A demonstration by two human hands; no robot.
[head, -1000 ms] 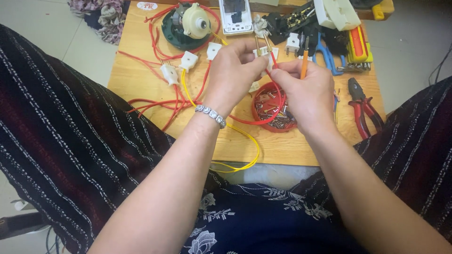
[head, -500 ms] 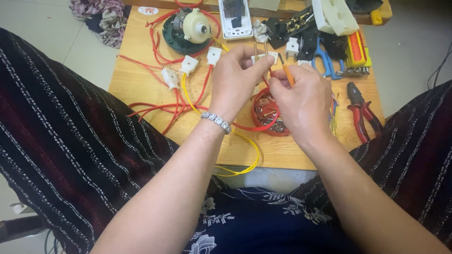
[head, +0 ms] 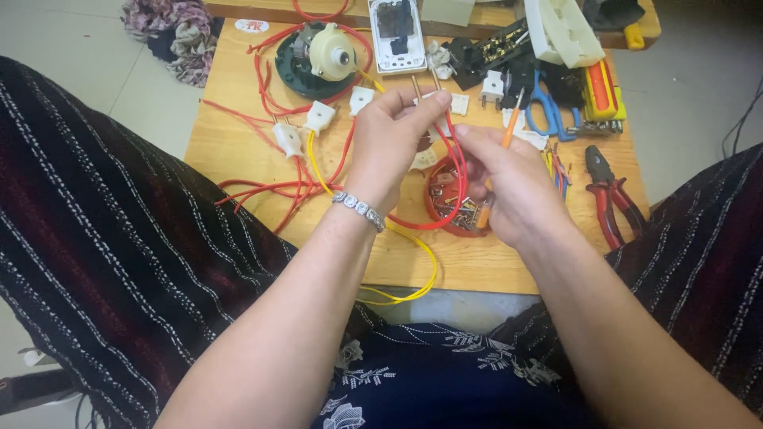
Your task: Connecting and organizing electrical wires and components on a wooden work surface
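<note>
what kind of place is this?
Likely a home or small electrical repair spot: someone seated at a low wooden board strewn with red wires, a small motor, pliers and plug parts.

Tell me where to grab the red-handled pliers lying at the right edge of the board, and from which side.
Take the red-handled pliers by the two handles, from above and the near side. The handles splay towards the person, lie flat on the wooden board and are free of clutter, while the dark jaws point away, towards the pile of tools. The right hand is nearest, though it holds an orange screwdriver.
</note>
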